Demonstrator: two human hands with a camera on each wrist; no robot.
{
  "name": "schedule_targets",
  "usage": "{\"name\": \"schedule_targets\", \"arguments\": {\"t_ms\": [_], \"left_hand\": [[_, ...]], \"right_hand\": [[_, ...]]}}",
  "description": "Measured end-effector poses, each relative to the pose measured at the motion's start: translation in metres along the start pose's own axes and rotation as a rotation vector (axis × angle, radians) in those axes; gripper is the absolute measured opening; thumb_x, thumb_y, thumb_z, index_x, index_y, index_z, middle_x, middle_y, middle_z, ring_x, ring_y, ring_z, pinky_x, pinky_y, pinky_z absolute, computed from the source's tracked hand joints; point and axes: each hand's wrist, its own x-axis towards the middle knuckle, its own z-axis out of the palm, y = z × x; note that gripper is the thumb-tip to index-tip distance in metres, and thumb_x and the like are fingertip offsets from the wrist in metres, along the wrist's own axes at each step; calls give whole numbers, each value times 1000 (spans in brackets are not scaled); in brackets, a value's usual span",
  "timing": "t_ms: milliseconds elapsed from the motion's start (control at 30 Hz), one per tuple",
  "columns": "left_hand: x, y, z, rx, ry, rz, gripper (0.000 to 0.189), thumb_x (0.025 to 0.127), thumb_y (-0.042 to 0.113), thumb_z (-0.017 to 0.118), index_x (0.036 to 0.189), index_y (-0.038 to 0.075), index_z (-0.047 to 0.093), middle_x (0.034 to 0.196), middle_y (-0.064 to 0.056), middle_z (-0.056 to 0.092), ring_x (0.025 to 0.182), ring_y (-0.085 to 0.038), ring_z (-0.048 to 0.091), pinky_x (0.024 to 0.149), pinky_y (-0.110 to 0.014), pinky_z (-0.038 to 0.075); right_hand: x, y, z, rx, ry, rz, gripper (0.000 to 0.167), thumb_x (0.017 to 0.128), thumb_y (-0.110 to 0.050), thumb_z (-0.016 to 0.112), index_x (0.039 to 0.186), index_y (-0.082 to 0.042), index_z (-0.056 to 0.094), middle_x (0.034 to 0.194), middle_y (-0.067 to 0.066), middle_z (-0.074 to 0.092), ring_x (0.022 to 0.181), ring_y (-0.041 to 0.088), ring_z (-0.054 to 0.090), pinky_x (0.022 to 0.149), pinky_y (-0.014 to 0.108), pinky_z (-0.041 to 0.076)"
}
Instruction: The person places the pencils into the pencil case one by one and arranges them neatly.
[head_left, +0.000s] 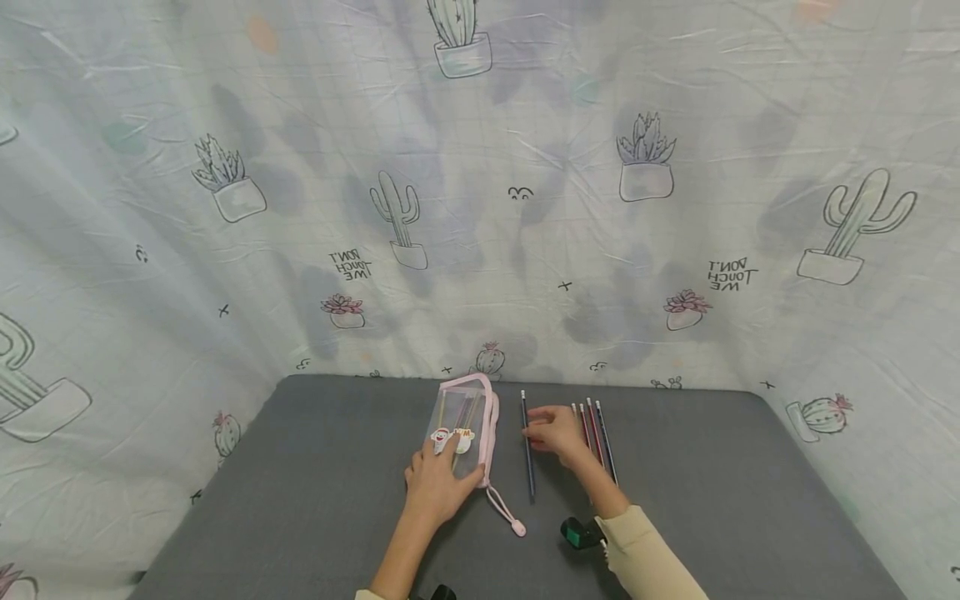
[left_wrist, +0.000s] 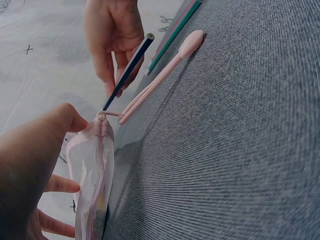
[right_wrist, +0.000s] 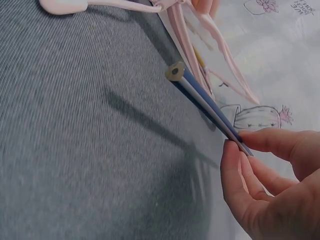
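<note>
A clear pencil case (head_left: 456,410) with pink trim lies on the grey table, long thin items showing inside it. My left hand (head_left: 437,483) rests on its near part, fingers spread over the clear side and thumb at the zip edge. From the zip hangs a pink cord pull (left_wrist: 191,44). To the right of the case, my right hand (head_left: 553,430) pinches a dark blue pencil (right_wrist: 207,108) between thumb and fingertips. The pencil's unsharpened end points toward me, and its shadow falls on the table apart from it.
Several more pencils (head_left: 606,442) lie side by side right of my right hand, partly hidden by that hand and wrist. A patterned cactus curtain (head_left: 525,250) hangs behind the grey table (head_left: 315,500). A dark wrist device (head_left: 577,533) sits by the right sleeve.
</note>
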Motion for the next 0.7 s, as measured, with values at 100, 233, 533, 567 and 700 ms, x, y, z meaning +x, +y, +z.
{"name": "schedule_targets", "arguments": {"t_ms": [100, 233, 533, 567, 700], "left_hand": [[0, 0, 0, 0, -9, -4, 74, 88, 53, 74, 146, 9, 60, 143, -38, 49, 126, -58, 51, 98, -73, 41], [1, 0, 0, -1, -22, -12, 74, 88, 53, 74, 146, 9, 60, 144, -38, 49, 128, -57, 50, 100, -73, 40], [2, 1, 0, 5, -25, -17, 74, 88, 53, 74, 146, 10, 60, 144, -38, 49, 128, -57, 51, 100, -73, 40], [2, 1, 0, 7, -25, -17, 74, 88, 53, 74, 146, 10, 60, 144, -38, 49, 127, -57, 51, 100, -73, 40], [2, 1, -1, 11, -27, -20, 73, 88, 53, 74, 146, 10, 60, 144, -37, 50, 128, -57, 51, 101, -74, 40]], "right_hand": [[0, -1, 4, 15, -3, 0, 35, 85, 11, 75, 119, 16, 68, 93, 21, 76, 71, 19, 73, 66, 36, 63], [1, -3, 10, 30, -5, -5, 35, 85, 12, 75, 119, 16, 68, 95, 23, 76, 71, 19, 74, 67, 36, 63], [1, -8, 21, 21, -5, 2, 35, 85, 12, 76, 119, 15, 69, 100, 26, 76, 75, 23, 76, 68, 37, 64], [1, -8, 22, 26, -5, 1, 35, 86, 12, 76, 119, 15, 69, 100, 26, 76, 74, 22, 76, 68, 36, 64], [2, -10, 26, 35, -10, -7, 36, 85, 12, 76, 120, 16, 68, 98, 25, 76, 72, 20, 75, 67, 35, 63]]}}
